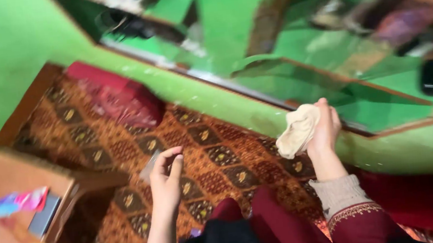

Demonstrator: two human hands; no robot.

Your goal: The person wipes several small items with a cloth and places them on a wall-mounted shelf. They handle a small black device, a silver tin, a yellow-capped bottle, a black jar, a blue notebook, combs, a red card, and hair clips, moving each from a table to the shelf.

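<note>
My right hand is raised and closed on a crumpled beige cloth, held just in front of the lower edge of a green wall niche. My left hand hovers over the patterned carpet with thumb and fingers pinched together; something small and pale may sit behind the fingers, but blur hides it. Both arms wear maroon sleeves with beige cuffs.
A red cushion lies on the carpet by the green wall. A wooden table at the left carries a colourful packet and a dark flat object. Shelves set in the green wall hold dark items, one a black oval.
</note>
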